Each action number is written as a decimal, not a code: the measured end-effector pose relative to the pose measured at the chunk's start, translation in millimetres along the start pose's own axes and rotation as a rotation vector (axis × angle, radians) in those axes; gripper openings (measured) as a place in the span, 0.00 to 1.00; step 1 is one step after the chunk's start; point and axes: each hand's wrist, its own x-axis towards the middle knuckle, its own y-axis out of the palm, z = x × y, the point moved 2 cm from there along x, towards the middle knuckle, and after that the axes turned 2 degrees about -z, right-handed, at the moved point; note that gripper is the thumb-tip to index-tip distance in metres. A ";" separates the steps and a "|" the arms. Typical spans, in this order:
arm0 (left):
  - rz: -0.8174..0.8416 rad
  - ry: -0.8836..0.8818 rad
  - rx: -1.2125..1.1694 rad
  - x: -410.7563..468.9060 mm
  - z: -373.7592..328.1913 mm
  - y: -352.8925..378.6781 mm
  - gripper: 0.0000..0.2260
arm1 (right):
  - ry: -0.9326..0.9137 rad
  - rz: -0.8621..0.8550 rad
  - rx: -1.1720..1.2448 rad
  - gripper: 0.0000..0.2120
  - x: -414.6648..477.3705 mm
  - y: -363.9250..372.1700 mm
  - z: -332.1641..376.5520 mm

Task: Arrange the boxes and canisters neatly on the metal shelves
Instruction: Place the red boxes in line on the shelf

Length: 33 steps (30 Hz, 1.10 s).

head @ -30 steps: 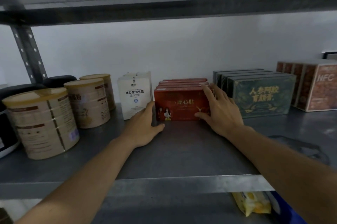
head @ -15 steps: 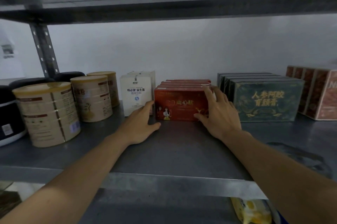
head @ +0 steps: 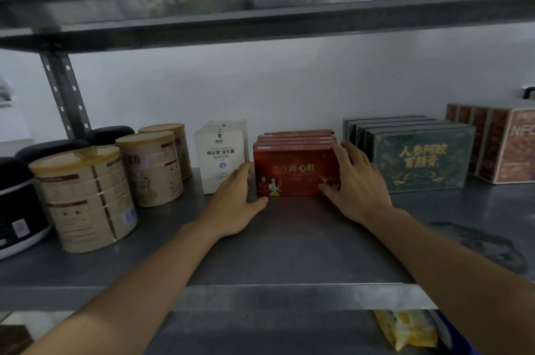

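My left hand (head: 235,204) and right hand (head: 355,187), fingers spread flat, clasp the red boxes (head: 295,169) mid-shelf (head: 289,250), between the white box (head: 221,155) and green boxes (head: 419,158). Uneven pressure could skew the row or nudge the white box.

A plain white wall (head: 289,88) stands behind the grey metal shelf (head: 289,244) that the hands reach over, lit evenly and dimly. Above the hands runs the underside of a higher shelf (head: 260,1), dull and faintly reflective. Far to the left of the hands, a perforated metal upright (head: 65,94) rises at a slant to meet it. The shelf's front edge (head: 260,295) crosses below the forearms. Right of the hands, the shelf surface carries a dark smudged patch (head: 480,242).
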 end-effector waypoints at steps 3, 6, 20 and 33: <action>-0.152 0.070 0.029 1.9 -10.9 -11.7 0.28 | -0.016 -0.010 -0.009 0.43 -0.2 -3.3 4.1; -0.212 0.146 0.050 14.5 -26.5 -22.2 0.27 | -0.102 -0.077 -0.016 0.43 6.6 -10.4 13.7; 0.109 0.098 0.336 78.8 -53.8 -1.0 0.48 | -0.317 0.511 -0.248 0.63 84.1 -21.9 6.2; -0.047 0.070 0.067 84.2 -51.1 13.1 0.43 | -0.403 0.565 -0.282 0.59 94.8 -20.2 -1.8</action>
